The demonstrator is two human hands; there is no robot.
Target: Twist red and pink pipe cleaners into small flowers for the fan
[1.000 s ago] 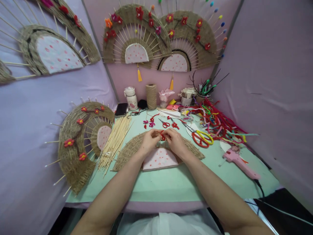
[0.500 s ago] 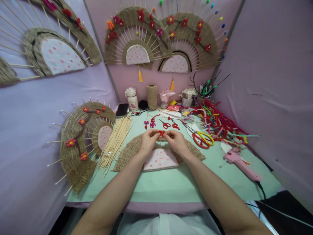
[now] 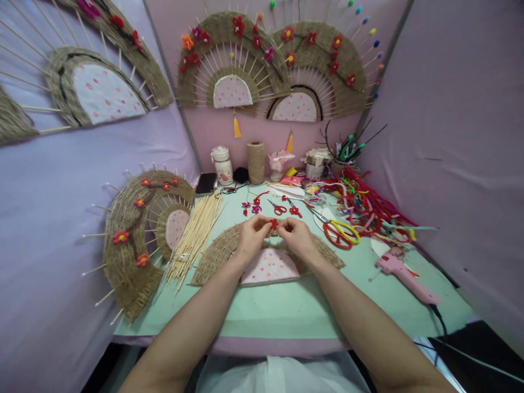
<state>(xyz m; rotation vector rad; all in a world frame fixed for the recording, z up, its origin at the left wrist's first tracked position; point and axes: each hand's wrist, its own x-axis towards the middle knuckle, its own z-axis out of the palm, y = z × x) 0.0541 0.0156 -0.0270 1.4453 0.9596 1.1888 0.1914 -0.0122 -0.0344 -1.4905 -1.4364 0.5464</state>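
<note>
Between my two hands is a small red pipe-cleaner flower [image 3: 274, 224], pinched from both sides. My left hand [image 3: 252, 236] has thumb and fingers closed on its left edge; my right hand [image 3: 295, 233] grips its right edge the same way. Below them a woven twine fan [image 3: 219, 252] lies flat on the table, with a white half-round centre [image 3: 270, 266] dotted in pink. My hands cover part of the fan's upper band. Just beyond lie loose purple and red flowers [image 3: 256, 208] and small red-handled scissors [image 3: 280, 209].
Larger scissors [image 3: 343, 233] and a pink glue gun [image 3: 409, 277] lie to the right, near a heap of coloured pipe cleaners [image 3: 368, 202]. Thin wooden sticks [image 3: 194, 234] and a finished fan [image 3: 135, 245] are at the left. A twine spool [image 3: 256, 164] stands behind.
The red flower has turned slightly and shows more of its petals between my fingertips. My hands stay in nearly the same place; the whole view has shifted a little.
</note>
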